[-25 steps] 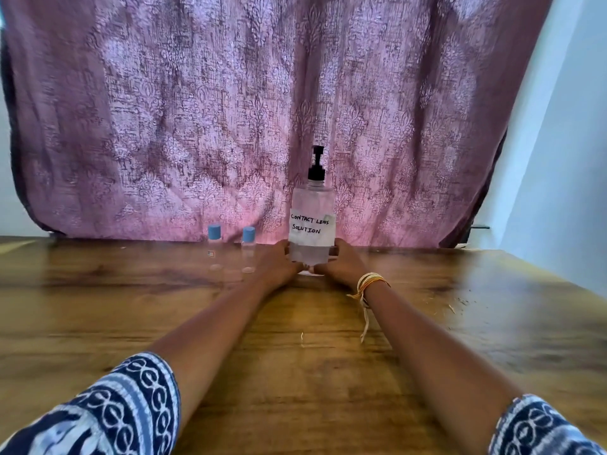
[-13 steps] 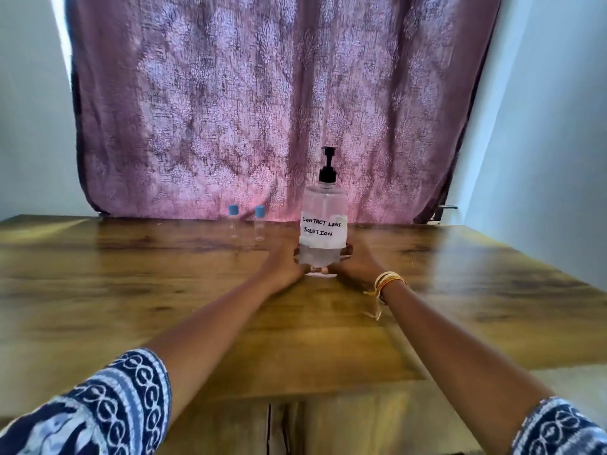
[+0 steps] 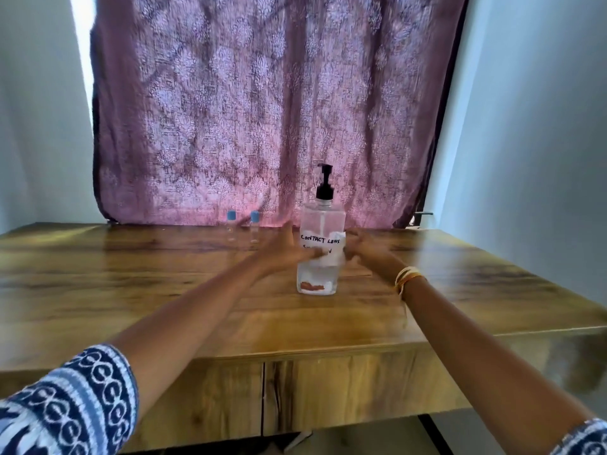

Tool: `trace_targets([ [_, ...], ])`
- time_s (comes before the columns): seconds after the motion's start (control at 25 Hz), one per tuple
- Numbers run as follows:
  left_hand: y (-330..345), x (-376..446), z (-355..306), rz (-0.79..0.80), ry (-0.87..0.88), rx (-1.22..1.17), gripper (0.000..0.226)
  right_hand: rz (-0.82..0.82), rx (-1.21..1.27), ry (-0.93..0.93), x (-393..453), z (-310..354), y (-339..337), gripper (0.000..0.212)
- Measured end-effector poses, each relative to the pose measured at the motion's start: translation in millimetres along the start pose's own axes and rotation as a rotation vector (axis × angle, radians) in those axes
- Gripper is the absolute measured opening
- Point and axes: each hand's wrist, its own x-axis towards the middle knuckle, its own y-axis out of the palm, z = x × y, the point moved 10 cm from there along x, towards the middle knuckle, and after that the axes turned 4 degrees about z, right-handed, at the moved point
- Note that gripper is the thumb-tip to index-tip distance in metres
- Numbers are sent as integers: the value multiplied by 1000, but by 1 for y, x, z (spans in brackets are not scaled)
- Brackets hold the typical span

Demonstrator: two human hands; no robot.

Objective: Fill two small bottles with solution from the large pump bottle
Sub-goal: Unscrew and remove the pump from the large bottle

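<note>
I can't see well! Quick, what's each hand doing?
Left hand: gripping the clear plastic pump bottle.
Right hand: beside the bottle; grip cannot be told.

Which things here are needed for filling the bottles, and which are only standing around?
Needed: pump bottle, two small bottles with blue caps, left hand, right hand.

Not needed: purple curtain, wooden table, wrist bangles.

A wooden table (image 3: 131,290) was spread beneath the hands, its front edge nearer than they were. A patterned mauve curtain (image 3: 262,110) was hung beyond them. Pale walls (image 3: 525,126) were seen to either side. Bangles (image 3: 407,278) were worn just behind the right one.
</note>
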Motion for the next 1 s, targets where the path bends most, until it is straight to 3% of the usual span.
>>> trace_targets([
  [0.08,-22,13,-22,-72,4,-68,76,-122,74,-66,9,36,-26,20],
  [0.2,-31,33,-49,-120,86,-62,25,-214,41,-197,24,84,-39,24],
  [0.32,-23,48,-49,-124,117,-84,13,-225,-171,-222,38,106,-26,21],
  [0.52,-28,55,-33,-198,140,-274,18,-359,-274,-207,57,100,-33,27],
  [0.72,-27,60,-28,-158,122,-267,25,4,2,-306,67,93,-26,28],
  [0.8,-28,59,-28,-195,125,-268,25,73,69,-306,70,93,-21,21],
  [0.88,-27,59,-29,-206,136,-266,25,30,58,-312,71,95,-20,22],
  [1.0,-27,57,-29,-202,137,-266,27,-132,54,-288,69,93,-29,46],
])
